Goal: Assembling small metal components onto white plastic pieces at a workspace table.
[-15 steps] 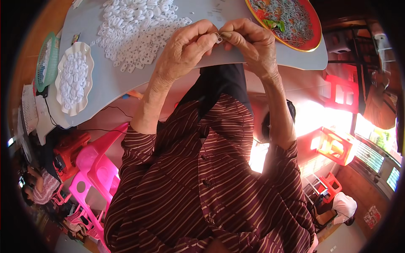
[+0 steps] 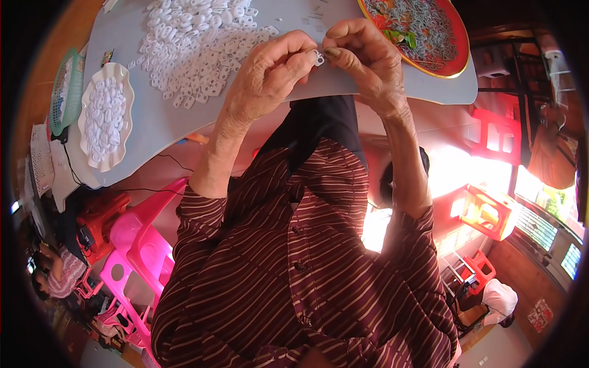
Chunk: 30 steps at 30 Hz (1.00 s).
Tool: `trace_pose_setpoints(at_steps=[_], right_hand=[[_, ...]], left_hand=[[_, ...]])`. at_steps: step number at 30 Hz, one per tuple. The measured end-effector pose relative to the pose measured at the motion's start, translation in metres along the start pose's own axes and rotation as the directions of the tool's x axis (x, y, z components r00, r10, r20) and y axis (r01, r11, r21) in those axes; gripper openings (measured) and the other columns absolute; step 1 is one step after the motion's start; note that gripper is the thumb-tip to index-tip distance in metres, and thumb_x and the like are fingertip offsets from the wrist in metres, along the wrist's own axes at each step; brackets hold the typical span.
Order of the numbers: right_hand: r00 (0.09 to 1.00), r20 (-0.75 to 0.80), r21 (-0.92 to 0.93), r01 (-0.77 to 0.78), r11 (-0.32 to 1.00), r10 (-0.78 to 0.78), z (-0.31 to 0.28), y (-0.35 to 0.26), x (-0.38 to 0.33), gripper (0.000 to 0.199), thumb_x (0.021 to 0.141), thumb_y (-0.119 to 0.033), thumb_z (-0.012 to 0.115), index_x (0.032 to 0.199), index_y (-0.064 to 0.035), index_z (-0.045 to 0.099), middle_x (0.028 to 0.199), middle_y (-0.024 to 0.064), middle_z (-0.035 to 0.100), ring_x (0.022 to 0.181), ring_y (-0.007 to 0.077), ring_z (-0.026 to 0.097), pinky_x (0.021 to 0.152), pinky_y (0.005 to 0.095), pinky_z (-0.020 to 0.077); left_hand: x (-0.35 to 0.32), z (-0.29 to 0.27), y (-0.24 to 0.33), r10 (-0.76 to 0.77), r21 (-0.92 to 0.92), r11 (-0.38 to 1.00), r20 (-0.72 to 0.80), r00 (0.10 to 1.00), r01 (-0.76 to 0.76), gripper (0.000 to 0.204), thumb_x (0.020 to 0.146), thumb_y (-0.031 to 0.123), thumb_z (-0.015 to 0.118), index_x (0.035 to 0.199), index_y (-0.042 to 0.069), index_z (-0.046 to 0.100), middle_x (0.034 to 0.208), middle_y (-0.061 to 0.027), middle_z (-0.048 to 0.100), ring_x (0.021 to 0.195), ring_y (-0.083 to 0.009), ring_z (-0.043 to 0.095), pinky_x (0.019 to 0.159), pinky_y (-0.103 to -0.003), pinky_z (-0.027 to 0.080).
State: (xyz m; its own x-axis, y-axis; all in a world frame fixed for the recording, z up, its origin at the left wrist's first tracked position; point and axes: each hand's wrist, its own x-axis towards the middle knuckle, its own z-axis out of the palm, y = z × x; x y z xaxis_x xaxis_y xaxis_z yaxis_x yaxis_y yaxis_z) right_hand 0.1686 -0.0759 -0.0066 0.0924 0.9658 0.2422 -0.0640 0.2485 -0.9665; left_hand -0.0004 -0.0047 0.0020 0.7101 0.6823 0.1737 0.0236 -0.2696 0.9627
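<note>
Over the near edge of the table, my left hand (image 2: 273, 76) pinches a small white plastic piece (image 2: 318, 58) with a hole in it between thumb and forefinger. My right hand (image 2: 374, 70) is curled close beside it, thumb and forefinger drawn together at the piece's right side. Whatever those right fingertips hold is too small to make out. Left of my hands spreads a big heap of similar white plastic pieces (image 2: 196, 64). To the right, a red tray with a gold rim (image 2: 455, 67) carries many small grey metal-looking parts (image 2: 429, 34) and a green item (image 2: 402, 38).
A scalloped white dish (image 2: 127, 138) of white oval pieces stands at the table's left, beside a green basket (image 2: 75, 92). Pink plastic chairs (image 2: 144, 239) are below left. Red stools (image 2: 491, 211) stand at right. A person (image 2: 61, 273) sits at far left.
My right hand's fingers have lifted and opened slightly from the white piece, which now shows more fully at my left fingertips. My left hand has hardly moved.
</note>
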Motion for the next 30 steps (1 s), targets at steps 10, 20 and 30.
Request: trace_pose_setpoints(at_steps=[10,20,30], right_hand=[[0.999,-0.046,-0.01,-0.017,1.0,0.016,0.0,0.002,0.0,0.026,0.084,-0.004,0.063,0.108,-0.0016,0.051,0.091,0.0037,0.061,0.086,0.008,0.057,0.078,0.0211,0.0467],[0.999,0.018,-0.049,0.051,0.997,-0.051,-0.002,0.004,0.0,0.024,0.085,0.0,0.061,0.106,-0.0018,0.052,0.09,0.0041,0.061,0.084,0.0079,0.057,0.077,0.0205,0.0467],[0.984,0.009,-0.3,0.173,0.938,-0.178,0.006,0.001,-0.001,0.014,0.084,0.0,0.06,0.097,-0.0016,0.056,0.076,0.0052,0.064,0.072,0.0094,0.062,0.065,0.0215,0.049]], left_hand=[[0.002,0.0,-0.001,0.023,0.024,0.999,0.013,1.0,-0.023,0.018,0.088,0.02,0.05,0.085,0.003,0.054,0.06,-0.0012,0.048,0.057,-0.0087,0.046,0.054,-0.024,0.039],[0.001,0.001,-0.003,0.035,0.029,0.999,0.016,0.999,-0.035,0.017,0.088,0.019,0.052,0.085,0.002,0.053,0.061,-0.0013,0.048,0.058,-0.0091,0.044,0.054,-0.025,0.04],[0.006,-0.01,-0.005,0.021,0.003,1.0,0.151,0.988,-0.022,0.021,0.087,0.022,0.05,0.083,0.002,0.055,0.06,-0.0025,0.047,0.057,-0.0107,0.045,0.054,-0.026,0.039]])
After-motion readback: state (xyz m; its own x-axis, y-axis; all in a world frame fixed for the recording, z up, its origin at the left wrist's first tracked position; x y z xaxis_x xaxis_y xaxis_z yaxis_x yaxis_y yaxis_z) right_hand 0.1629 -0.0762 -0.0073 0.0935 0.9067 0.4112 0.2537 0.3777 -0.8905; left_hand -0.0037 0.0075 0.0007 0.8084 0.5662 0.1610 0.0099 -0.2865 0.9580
